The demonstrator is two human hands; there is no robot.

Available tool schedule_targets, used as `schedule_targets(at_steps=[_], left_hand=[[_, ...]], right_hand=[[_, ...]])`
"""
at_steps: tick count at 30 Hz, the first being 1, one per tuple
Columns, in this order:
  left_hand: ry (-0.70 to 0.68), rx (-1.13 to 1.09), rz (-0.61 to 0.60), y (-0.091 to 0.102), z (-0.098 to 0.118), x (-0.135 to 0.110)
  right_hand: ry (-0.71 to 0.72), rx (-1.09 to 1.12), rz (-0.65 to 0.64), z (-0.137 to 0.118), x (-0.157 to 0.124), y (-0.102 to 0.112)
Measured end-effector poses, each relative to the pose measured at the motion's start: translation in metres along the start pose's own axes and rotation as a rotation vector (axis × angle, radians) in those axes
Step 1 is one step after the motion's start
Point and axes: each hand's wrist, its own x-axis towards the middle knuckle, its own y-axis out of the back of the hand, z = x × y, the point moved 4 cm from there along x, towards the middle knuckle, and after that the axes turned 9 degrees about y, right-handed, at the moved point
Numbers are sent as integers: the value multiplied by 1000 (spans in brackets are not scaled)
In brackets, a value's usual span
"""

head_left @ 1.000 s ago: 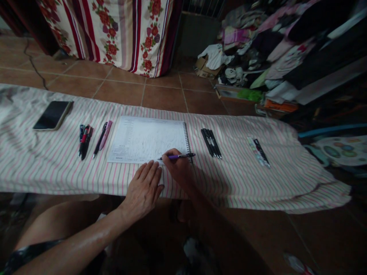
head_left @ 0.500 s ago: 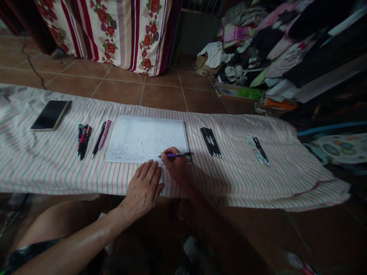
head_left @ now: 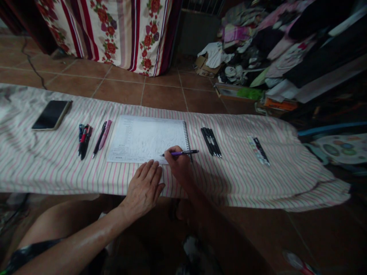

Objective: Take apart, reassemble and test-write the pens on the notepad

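A spiral notebook [head_left: 149,133] lies on the striped cloth, its wire binding along the right side and its page bearing printed text at the left and faint marks. My right hand [head_left: 178,162] is closed round a purple pen [head_left: 179,153]. The pen's tip points left at the lower right of the page; whether it touches the paper I cannot tell. My left hand [head_left: 146,181] rests flat, palm down, with its fingertips at the notebook's lower edge. The fingers lie stretched out side by side, the thumb a little apart.
Left of the notebook lie a black pen and a pink pen [head_left: 105,135], several more pens [head_left: 84,142] and a phone [head_left: 51,115]. To the right are several black pens [head_left: 211,142] and a small pen pack [head_left: 259,150]. The striped cloth [head_left: 235,179] covers a long narrow surface.
My right hand has shifted slightly to the right along the lower part of the page, carrying the purple pen. My left hand stays in place.
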Motion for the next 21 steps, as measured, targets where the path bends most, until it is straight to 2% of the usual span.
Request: schedule_targets(at_steps=[3,8,21], left_hand=[[-7,6,8,0,0,0],[-8,8,10,-1,0,0],[-6,7,3,0,0,1]], right_hand=[[-9,20,26,1,0,1],[-2,8,-35,-3,1,0],[58,19,-102,-5,1,-2]])
